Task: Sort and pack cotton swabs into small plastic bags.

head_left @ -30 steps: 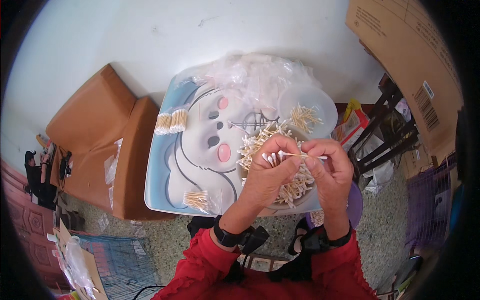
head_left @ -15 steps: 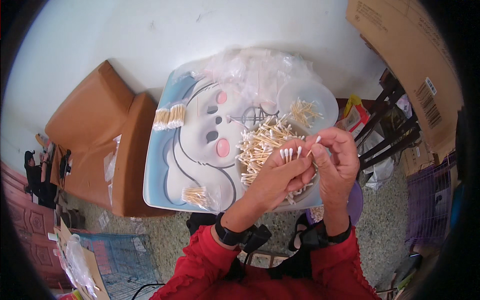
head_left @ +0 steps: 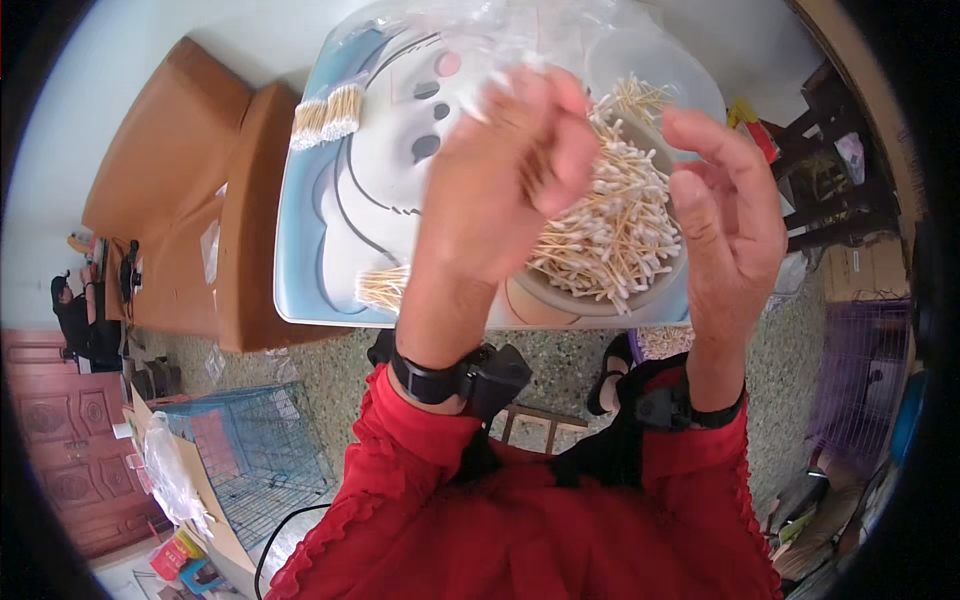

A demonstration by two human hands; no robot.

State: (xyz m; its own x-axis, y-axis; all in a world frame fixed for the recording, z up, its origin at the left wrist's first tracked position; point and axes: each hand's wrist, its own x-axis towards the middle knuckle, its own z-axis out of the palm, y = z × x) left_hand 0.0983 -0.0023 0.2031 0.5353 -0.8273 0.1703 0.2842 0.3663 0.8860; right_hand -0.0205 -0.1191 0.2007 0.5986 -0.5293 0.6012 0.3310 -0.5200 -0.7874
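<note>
Cotton swabs fill a grey-beige bowl on the table with the cartoon-face top. Over the bowl's left side, my left hand is smeared by motion, its fingers curled round a few swabs whose white tips blur at the far end. To the right of the bowl is my right hand, fingers apart and nothing visible in them. More swabs lie in a clear round tray behind the bowl. Bagged swab bundles sit at the table's left, and another bundle near its front edge.
Clear plastic bags lie along the table's back. A brown sofa stands at the left, with a person in black beyond it. Wire cages and cardboard are at the sides. A purple basin shows under the table edge.
My hands have parted: the left swung up and leftward with swabs, the right opened and no longer shows the single swab. The whole view has tilted, so the table sits higher.
</note>
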